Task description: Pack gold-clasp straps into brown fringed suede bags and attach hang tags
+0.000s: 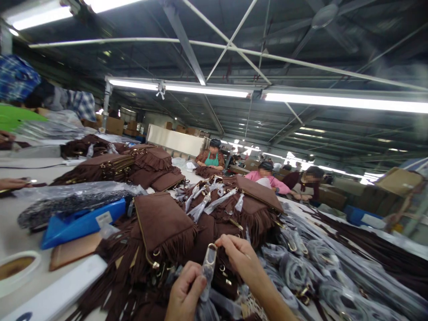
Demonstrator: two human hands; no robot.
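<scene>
My left hand (187,287) is closed round a strap sheathed in clear plastic (207,278), holding it upright. At the strap's top end sits a gold-coloured metal clasp (211,253). Thumb and finger of my right hand (238,257) are pinched together at the upper right edge of this clasp. Behind both hands lie brown fringed bags (163,218), with gold zips and small metal fittings. Another fringed bag (257,196) rests on the pile farther back, among plastic-wrapped fittings.
Coiled plastic-wrapped straps (297,267) cover the right side. On the left are a blue packet (83,223), a white box (56,290) and a bowl (16,269) of brown contents. Co-workers (211,157) sit across the table; another person's hand (15,183) shows at far left.
</scene>
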